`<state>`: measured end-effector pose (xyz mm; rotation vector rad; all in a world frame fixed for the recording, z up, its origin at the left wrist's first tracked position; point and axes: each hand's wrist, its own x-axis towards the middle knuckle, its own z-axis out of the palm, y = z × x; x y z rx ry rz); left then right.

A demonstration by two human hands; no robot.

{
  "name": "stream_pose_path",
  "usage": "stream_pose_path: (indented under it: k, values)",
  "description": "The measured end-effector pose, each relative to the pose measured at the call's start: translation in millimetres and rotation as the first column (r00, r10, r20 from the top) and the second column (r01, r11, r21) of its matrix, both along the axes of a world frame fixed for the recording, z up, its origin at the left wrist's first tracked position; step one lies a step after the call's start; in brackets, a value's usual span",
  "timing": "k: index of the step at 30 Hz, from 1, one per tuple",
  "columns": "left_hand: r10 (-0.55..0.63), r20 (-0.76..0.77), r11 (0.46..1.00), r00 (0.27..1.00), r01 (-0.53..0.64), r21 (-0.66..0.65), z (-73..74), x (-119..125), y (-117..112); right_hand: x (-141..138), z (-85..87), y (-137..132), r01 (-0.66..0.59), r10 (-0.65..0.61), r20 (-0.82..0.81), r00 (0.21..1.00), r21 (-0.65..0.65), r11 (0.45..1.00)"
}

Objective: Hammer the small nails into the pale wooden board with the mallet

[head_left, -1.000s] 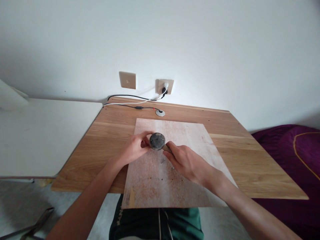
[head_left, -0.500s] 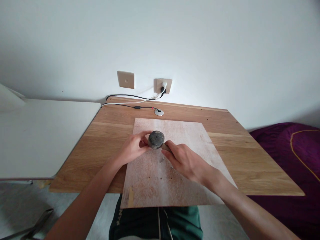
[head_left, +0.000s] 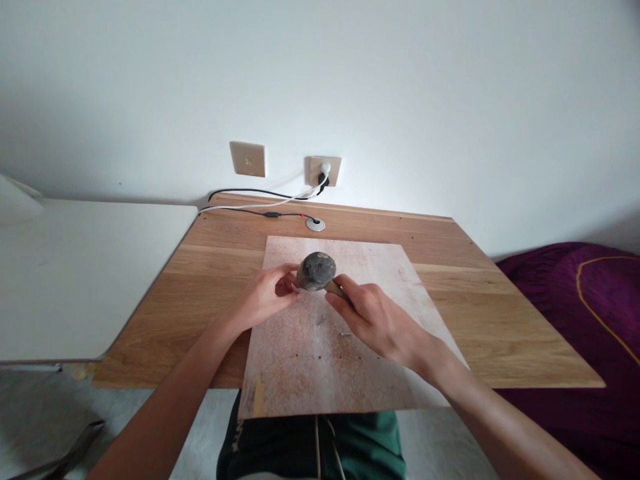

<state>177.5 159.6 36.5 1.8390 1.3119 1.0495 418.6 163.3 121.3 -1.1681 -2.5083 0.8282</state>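
Note:
My right hand is wrapped round the wooden handle of a hammer, whose dark round head hangs just above a pale plywood board. My left hand is pinched on something small, perhaps a nail, right under the hammer head; it is too small to make out. Two loose nails lie on the board between my hands.
The board lies on a wooden desk against a white wall. Black and white cables run from a wall socket to a round grommet. A white table stands left, a purple bed cover right.
The hammer head has lifted slightly and shifted a little to the right. My left hand has kept its pinch in the same place.

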Motion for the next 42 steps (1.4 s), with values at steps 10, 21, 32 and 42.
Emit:
stream_pose_path:
  k: [10,21,32,42]
  values:
    - [0.05,0.06,0.997,0.997,-0.046,-0.066,-6.6,-1,2,-3,-5.8,-2,-0.062,0.06,0.115,0.992,0.012,0.998]
    - [0.048,0.055,0.996,0.997,-0.044,-0.076,-5.7,-2,2,-2,-10.3,1,-0.072,0.067,0.123,0.99,0.039,0.997]
    - [0.033,0.039,0.997,0.999,-0.03,-0.064,-6.3,-3,2,-2,-13.1,1,-0.067,0.063,0.104,0.993,0.035,0.997]
    - [0.045,0.022,0.998,0.999,-0.044,-0.041,-9.9,-3,2,-2,-16.2,-2,-0.065,0.064,0.065,0.996,0.013,0.998]
